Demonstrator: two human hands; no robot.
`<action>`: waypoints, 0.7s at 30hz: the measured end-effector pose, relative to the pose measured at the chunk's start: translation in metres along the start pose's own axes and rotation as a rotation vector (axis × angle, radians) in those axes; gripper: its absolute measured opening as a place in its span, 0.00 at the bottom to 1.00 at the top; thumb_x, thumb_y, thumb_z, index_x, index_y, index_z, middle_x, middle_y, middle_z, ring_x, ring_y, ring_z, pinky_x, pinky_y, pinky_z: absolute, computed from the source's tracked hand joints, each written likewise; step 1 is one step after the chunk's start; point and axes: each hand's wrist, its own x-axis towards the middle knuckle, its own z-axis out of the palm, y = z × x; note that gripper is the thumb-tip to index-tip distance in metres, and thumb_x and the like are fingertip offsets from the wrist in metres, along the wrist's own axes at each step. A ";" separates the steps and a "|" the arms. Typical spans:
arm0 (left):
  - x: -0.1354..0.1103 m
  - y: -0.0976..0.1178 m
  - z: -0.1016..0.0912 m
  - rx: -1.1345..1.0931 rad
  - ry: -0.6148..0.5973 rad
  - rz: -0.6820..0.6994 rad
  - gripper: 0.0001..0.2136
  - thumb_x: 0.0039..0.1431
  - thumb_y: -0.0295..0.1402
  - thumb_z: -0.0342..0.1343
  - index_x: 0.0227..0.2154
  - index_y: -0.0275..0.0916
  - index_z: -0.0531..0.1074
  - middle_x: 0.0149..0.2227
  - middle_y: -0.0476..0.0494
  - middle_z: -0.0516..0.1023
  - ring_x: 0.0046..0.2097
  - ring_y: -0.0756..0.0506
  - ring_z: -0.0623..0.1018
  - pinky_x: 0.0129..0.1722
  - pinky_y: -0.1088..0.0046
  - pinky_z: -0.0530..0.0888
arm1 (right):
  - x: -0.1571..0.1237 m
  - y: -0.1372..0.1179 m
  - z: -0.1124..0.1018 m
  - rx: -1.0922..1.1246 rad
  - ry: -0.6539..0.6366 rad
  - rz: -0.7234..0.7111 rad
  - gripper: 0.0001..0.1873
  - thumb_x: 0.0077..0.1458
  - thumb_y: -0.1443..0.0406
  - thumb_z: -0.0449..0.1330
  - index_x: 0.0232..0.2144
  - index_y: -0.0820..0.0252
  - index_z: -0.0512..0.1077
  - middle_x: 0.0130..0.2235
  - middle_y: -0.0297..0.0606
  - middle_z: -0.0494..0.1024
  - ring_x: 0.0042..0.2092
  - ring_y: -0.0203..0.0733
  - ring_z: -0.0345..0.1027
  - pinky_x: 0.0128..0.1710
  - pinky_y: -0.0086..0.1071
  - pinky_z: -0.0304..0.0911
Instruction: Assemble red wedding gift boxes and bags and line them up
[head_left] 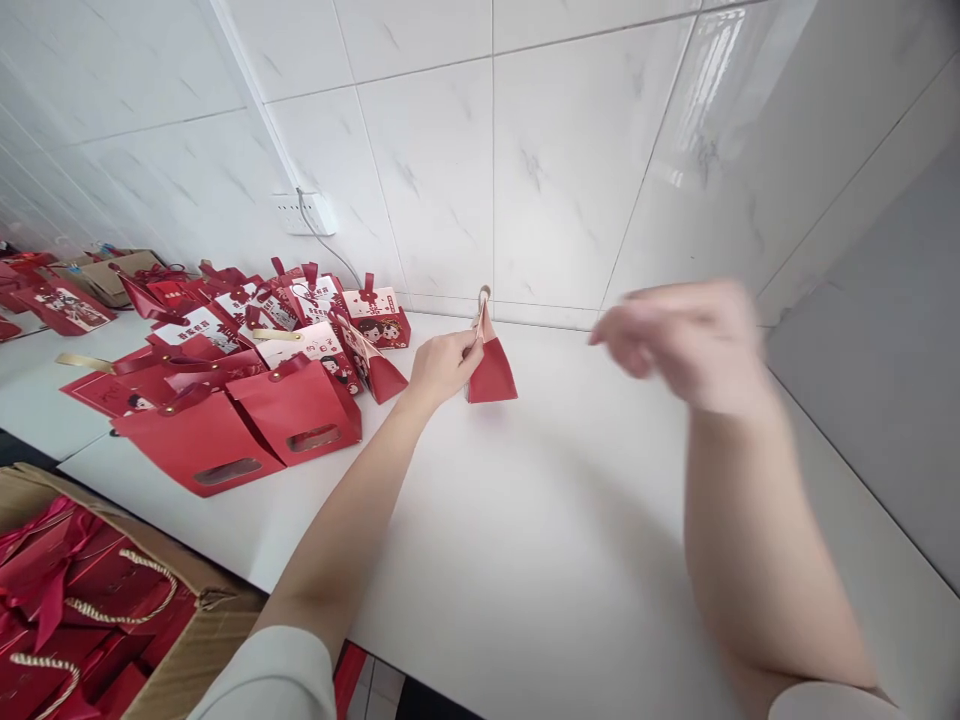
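Observation:
My left hand (448,365) is closed, with thumb and fingers pinching the upper side of a small red gift box (493,375). The box stands on the white table, seen from its narrow triangular end, with a small loop at its peak. My right hand (686,345) is raised over the table to the right, apart from the box. Motion smears its fingers, and I cannot make out anything in them.
Several finished red gift boxes (322,410) with ribbon handles crowd the left of the white table (525,560). A cardboard carton (202,640) of red bags with rope handles stands at the lower left. A tiled wall and a socket (306,214) lie behind.

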 end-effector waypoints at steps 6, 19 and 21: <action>-0.018 -0.007 0.033 -0.008 0.038 -0.013 0.15 0.64 0.40 0.48 0.23 0.40 0.68 0.24 0.44 0.70 0.27 0.46 0.66 0.30 0.68 0.53 | 0.040 0.054 0.092 -0.574 -0.434 0.239 0.24 0.63 0.50 0.48 0.24 0.59 0.69 0.29 0.41 0.74 0.29 0.40 0.65 0.28 0.32 0.53; -0.048 -0.046 0.056 0.191 -0.316 -0.052 0.12 0.62 0.43 0.49 0.32 0.41 0.70 0.30 0.45 0.77 0.30 0.43 0.75 0.30 0.70 0.62 | 0.023 0.118 0.152 -0.683 -0.430 0.078 0.18 0.65 0.57 0.45 0.40 0.61 0.70 0.39 0.44 0.79 0.39 0.46 0.73 0.34 0.33 0.57; -0.048 -0.044 0.055 0.202 -0.323 -0.047 0.12 0.62 0.42 0.47 0.32 0.40 0.71 0.31 0.45 0.78 0.31 0.43 0.76 0.31 0.69 0.63 | 0.022 0.123 0.156 -0.695 -0.402 0.058 0.18 0.66 0.57 0.44 0.41 0.61 0.70 0.40 0.44 0.79 0.39 0.46 0.73 0.34 0.33 0.57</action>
